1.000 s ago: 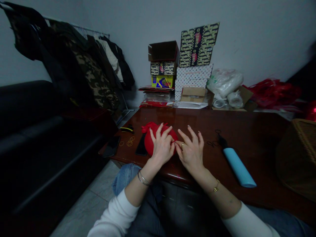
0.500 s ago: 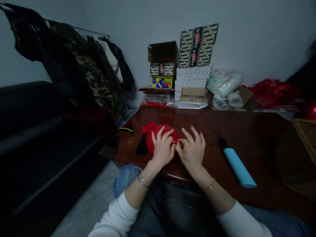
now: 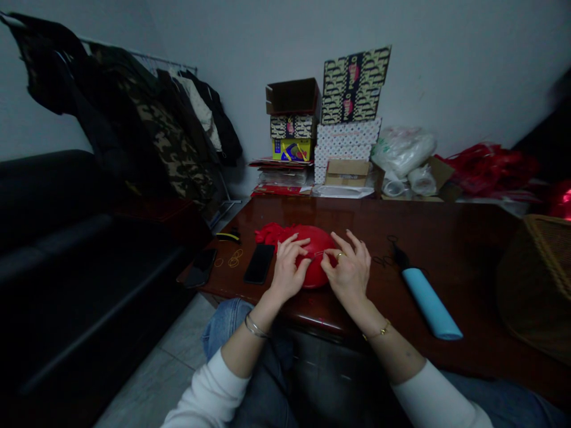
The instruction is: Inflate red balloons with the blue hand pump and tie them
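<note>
A glossy red balloon [image 3: 316,276] rests on the desk in front of me, behind and between my hands. Crumpled red material [image 3: 266,232] lies against its left side; whether it is part of the balloon I cannot tell. My left hand [image 3: 288,266] has thumb and forefinger drawn together beside the balloon, the other fingers raised over it. Thumb and forefinger of my right hand [image 3: 350,268] pinch at the balloon's right front. A thin pale strand [image 3: 318,254] runs between the two pinches; what it is made of is too small to tell.
Left on the desk [image 3: 383,217] are a black phone [image 3: 259,264], another phone [image 3: 200,267], yellow rubber bands [image 3: 235,257] and a black-and-yellow tool [image 3: 228,236]. A blue hand pump [image 3: 430,303] lies right, near a wicker basket [image 3: 539,273]. Stacked boxes [image 3: 345,142] stand behind.
My hands have moved slightly apart, and a thin strand now shows between them. The balloon has shifted right, showing more of itself and uncovering more of the phone.
</note>
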`<control>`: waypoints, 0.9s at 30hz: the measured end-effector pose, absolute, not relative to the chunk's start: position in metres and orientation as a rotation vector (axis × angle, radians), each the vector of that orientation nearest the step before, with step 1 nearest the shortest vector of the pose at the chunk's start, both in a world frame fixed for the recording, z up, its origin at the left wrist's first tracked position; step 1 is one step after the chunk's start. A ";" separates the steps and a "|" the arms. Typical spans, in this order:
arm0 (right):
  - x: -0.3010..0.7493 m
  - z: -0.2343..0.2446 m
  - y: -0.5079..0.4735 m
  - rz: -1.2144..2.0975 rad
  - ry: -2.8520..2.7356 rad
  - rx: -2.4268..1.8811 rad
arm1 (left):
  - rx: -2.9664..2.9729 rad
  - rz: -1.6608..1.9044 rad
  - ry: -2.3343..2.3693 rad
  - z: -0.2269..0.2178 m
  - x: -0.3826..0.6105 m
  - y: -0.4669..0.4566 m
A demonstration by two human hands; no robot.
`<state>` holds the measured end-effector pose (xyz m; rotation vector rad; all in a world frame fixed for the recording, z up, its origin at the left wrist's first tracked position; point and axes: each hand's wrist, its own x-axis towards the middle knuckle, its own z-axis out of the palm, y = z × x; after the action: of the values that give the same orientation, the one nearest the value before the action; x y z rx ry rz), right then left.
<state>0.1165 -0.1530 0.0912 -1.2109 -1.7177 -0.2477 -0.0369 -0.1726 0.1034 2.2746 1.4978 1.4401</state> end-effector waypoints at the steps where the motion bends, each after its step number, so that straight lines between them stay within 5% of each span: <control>1: 0.116 0.091 -0.153 -0.245 -1.718 -1.188 | 2.216 1.488 1.485 0.102 -0.036 -0.171; 15: 0.119 0.087 -0.152 -0.100 -2.030 -1.120 | 1.980 1.683 1.485 0.090 -0.033 -0.157; 27: 0.127 0.085 -0.143 -0.180 -2.269 -1.381 | 2.378 1.153 1.412 0.101 -0.041 -0.168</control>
<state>0.1270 -0.1432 0.0847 -1.3806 -2.2694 -0.1799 -0.0409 -0.1675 0.1014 2.3783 1.4119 1.1530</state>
